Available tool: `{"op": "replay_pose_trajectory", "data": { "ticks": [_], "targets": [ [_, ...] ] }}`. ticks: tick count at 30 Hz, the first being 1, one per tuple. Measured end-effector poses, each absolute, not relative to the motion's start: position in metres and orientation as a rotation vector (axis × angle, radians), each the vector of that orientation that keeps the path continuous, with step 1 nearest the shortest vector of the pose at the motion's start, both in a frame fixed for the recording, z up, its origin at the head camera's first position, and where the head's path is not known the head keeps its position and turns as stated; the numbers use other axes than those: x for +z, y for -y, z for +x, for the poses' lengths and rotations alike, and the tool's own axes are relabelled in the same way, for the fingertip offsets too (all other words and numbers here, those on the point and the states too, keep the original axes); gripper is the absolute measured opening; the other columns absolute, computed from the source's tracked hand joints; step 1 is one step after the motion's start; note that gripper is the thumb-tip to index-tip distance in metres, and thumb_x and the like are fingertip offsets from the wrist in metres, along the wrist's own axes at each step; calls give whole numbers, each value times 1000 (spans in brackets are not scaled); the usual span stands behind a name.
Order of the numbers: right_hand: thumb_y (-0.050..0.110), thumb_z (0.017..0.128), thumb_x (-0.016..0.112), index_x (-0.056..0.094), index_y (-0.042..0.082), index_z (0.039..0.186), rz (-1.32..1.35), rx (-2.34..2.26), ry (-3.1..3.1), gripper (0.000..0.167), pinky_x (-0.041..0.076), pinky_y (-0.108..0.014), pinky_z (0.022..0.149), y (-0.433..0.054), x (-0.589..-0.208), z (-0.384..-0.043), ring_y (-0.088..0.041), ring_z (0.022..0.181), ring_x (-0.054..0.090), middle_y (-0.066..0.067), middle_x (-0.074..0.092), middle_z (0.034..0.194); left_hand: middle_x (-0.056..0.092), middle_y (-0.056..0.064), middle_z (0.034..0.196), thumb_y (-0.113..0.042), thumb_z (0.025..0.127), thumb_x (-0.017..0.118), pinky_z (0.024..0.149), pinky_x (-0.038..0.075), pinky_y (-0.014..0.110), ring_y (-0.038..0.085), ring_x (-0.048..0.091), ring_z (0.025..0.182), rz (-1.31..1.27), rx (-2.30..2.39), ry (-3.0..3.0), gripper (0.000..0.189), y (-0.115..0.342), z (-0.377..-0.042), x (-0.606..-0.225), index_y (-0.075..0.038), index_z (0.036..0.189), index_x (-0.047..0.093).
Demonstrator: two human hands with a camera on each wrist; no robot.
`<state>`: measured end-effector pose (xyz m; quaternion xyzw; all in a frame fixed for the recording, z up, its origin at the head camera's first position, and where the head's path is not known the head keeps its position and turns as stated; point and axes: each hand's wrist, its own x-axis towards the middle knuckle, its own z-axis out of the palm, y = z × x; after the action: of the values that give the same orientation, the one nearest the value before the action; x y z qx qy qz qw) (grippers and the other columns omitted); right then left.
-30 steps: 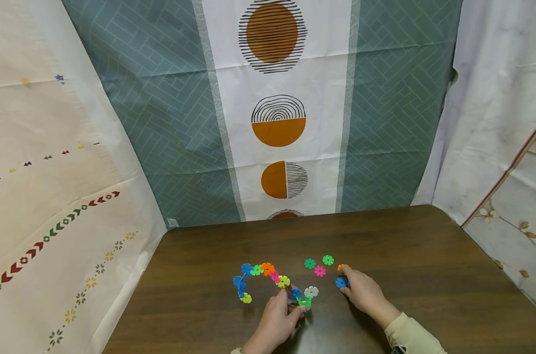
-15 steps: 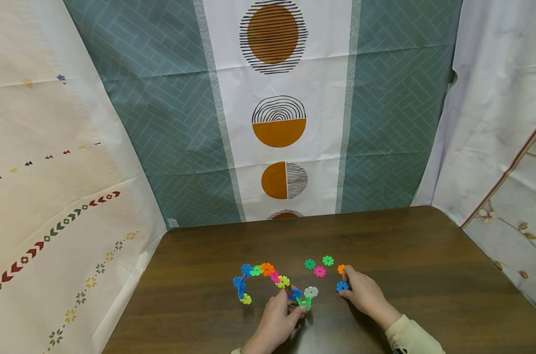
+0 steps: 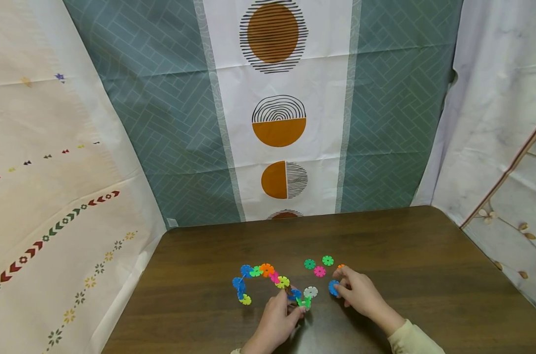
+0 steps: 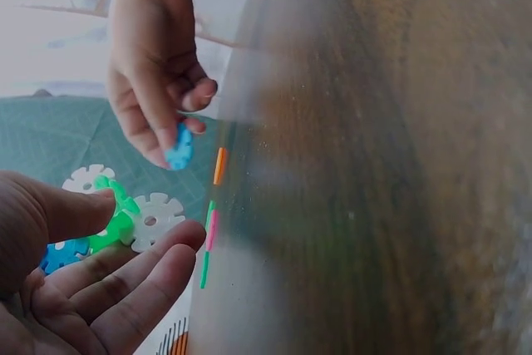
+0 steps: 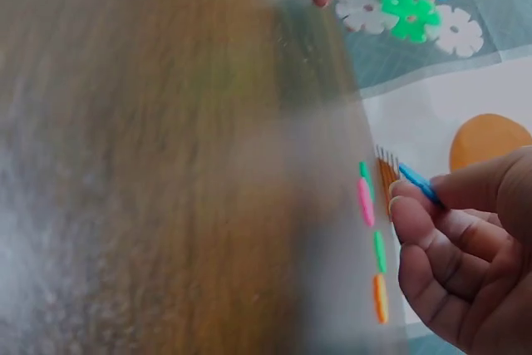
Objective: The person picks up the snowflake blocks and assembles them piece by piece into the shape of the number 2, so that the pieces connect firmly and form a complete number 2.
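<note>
My left hand (image 3: 277,317) holds a curved chain of interlocking flower-shaped plastic discs (image 3: 266,269), near its right end. Blue, green, orange, pink and yellow pieces make up that chain. At the held end, a green disc (image 5: 409,14) sits between white ones in the right wrist view. To the right, my right hand (image 3: 358,295) pinches a single blue disc (image 3: 333,288) between thumb and fingers. Both wrist views show this blue disc (image 4: 179,149) raised off the table, apart from the chain.
Loose discs lie flat beyond the right hand: two green (image 3: 310,264), one pink (image 3: 319,271) and one orange (image 3: 341,266), which the fingers partly cover. The brown wooden table (image 3: 197,324) ends at a patterned cloth backdrop (image 3: 383,123).
My right hand has drawn the blue disc slightly toward me, then left toward the chain, and it has come upright. My left hand and the chain stay in place.
</note>
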<state>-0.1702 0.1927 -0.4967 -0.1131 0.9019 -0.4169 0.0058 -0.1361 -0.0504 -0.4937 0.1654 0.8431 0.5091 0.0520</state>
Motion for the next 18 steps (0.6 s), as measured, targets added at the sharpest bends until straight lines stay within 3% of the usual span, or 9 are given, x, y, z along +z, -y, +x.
{"op": "replay_pose_trajectory", "data": {
  "ticks": [13, 18],
  "targets": [
    [19, 95, 65, 67, 12, 106, -485, -1516, -2727, 12, 47, -27, 49, -181, -473, -161, -9, 45, 50, -4, 57, 64, 66, -9, 84, -17, 91, 70, 65, 50, 23, 1, 61, 72, 506, 1506, -2601, 24, 50, -136, -492, -8, 110, 58],
    [22, 96, 64, 63, 9, 107, -488, -1618, -2631, 17, 49, -29, 50, -176, -464, -158, -11, 47, 52, -6, 58, 65, 65, -9, 84, -17, 91, 70, 65, 50, 23, 0, 60, 72, 505, 1492, -2600, 25, 50, -136, -492, -8, 110, 58]
  ]
}}
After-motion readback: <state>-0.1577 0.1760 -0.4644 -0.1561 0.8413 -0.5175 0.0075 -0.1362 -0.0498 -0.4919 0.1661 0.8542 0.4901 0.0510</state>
